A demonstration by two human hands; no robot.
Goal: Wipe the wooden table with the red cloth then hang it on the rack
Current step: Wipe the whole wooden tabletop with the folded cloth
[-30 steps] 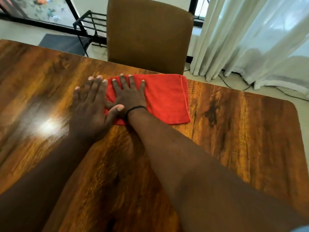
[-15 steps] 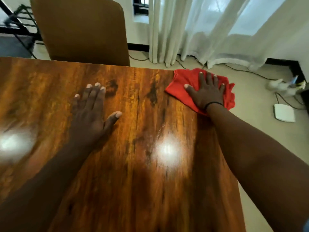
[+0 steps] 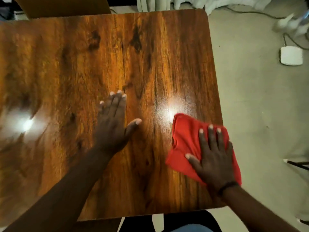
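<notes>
Nearest the camera, at the bottom edge, a strip of dark clothing with a bit of blue (image 3: 189, 229) shows just below the near edge of the table (image 3: 150, 64). Both forearms reach up from there onto the top. The right hand (image 3: 214, 158) lies flat with fingers spread, palm pressed down on the red cloth (image 3: 185, 138), pinning it rather than pinching it; a thin dark band (image 3: 228, 185) circles that wrist. The cloth is bunched and creased, sitting on the table's near right part, with its right side hanging over the right edge. The left hand (image 3: 115, 124) rests open on bare wood near the middle, fingers together and thumb stuck out, holding nothing, well apart from the cloth.

The tabletop is glossy wood with strong dark grain and knots and rounded corners; two bright glares sit on it, one just beyond the cloth and one at the far left. Right of the table is pale floor (image 3: 250, 97) with a small white box (image 3: 291, 55) and dark cables (image 3: 250, 12). At the far edge stands a brown chair back (image 3: 63, 5), and beside it the hems of white curtains (image 3: 184, 2). No writing or labels can be read anywhere; much of the view is motion-blurred.
</notes>
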